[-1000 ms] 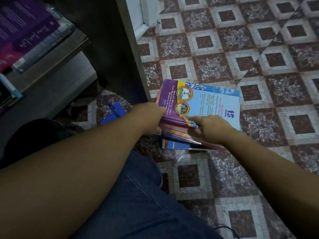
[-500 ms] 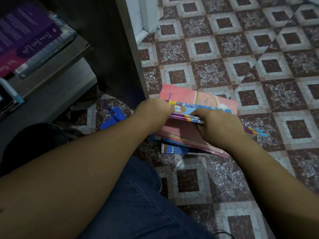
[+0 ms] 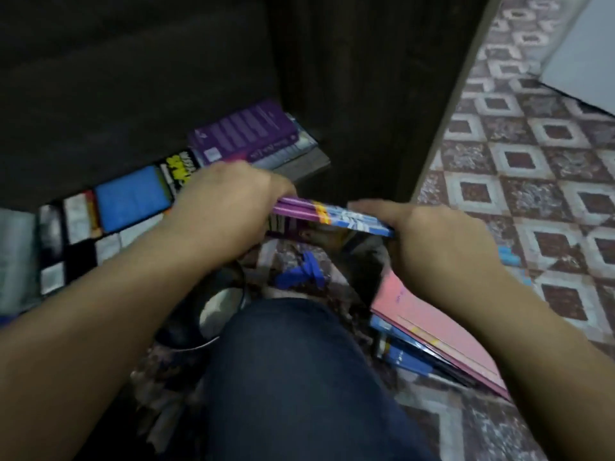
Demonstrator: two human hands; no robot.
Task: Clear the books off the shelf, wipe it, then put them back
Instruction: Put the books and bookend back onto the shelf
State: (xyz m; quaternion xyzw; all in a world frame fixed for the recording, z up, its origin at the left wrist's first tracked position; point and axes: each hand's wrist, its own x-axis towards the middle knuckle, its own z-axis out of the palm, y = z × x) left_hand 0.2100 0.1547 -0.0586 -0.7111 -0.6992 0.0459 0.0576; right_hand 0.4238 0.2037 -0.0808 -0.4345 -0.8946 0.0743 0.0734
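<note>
The dark shelf unit [image 3: 349,94] filled the upper part of the scene, its side panel standing on the patterned tile floor [image 3: 532,194]. The person crouched before it, one knee in dark blue jeans [image 3: 299,377] thrust forward between both bare forearms.

On the shelf board a row of books [image 3: 131,201] lay with covers up. A blue one sat near the middle and a purple book [image 3: 243,131] at the right end rested on top of others.

On the floor by the right forearm sat a slanting pile of books [image 3: 432,331], pink cover uppermost with blue ones beneath.

The left hand [image 3: 229,201] was curled tight over the purple end of a bundle of thin books [image 3: 332,216], knuckles up. The right hand [image 3: 432,237] clamped the blue end, its fingers [image 3: 369,206] laid along the top edge. Its thumb was hidden beneath, so I could not tell how it sat.

The bundle hung level in the air between the two hands, just in front of the shelf's front edge and above the floor, its thin edge turned toward the person.

Below the left wrist stood a dark round vessel [image 3: 213,314], pale inside. Just beside it, under the bundle, lay a small blue thing [image 3: 299,274], too blurred for me to say what it was.
</note>
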